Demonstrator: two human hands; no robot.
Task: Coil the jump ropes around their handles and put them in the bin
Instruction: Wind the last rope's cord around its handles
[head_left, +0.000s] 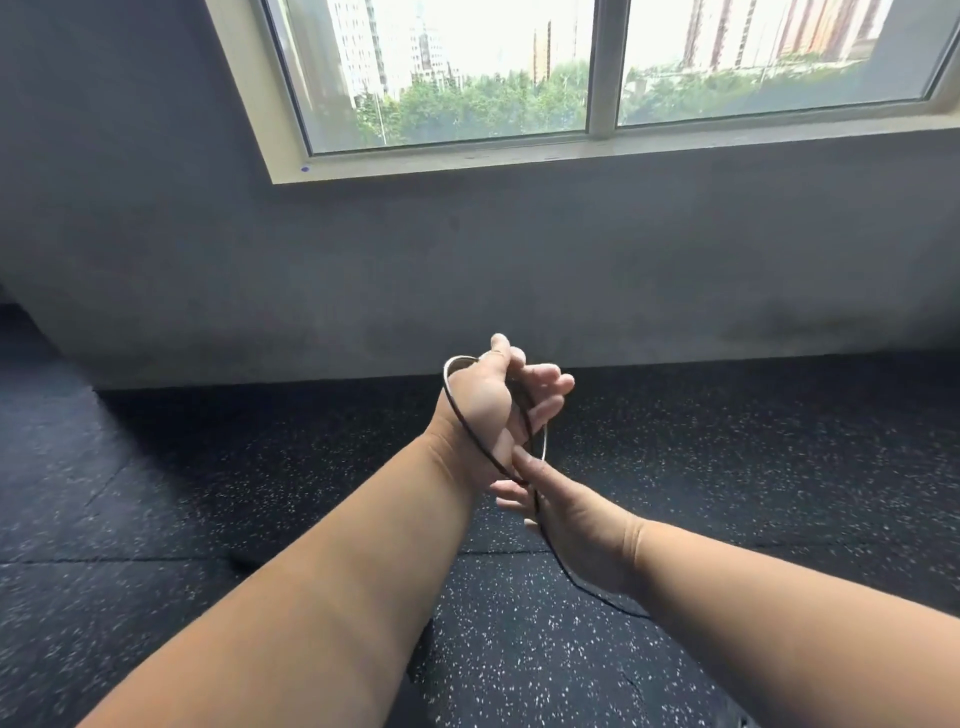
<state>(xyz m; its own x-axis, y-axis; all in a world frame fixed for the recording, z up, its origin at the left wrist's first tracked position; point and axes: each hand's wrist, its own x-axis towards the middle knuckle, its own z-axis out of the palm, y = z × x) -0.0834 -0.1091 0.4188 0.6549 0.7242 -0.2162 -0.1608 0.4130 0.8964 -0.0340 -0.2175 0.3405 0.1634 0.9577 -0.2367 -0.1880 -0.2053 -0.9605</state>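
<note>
Left hand (485, 402) loosely holds a loop of thin dark jump rope (457, 410); right hand (576, 519) pinches its strand

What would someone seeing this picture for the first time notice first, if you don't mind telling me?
Two bare forearms reach to the middle of the view, where the left hand is raised with a thin dark rope looped around it. Just below, the right hand pinches the rope, which trails down toward the speckled black floor. Above, a wide window shows trees and tall buildings.
</note>
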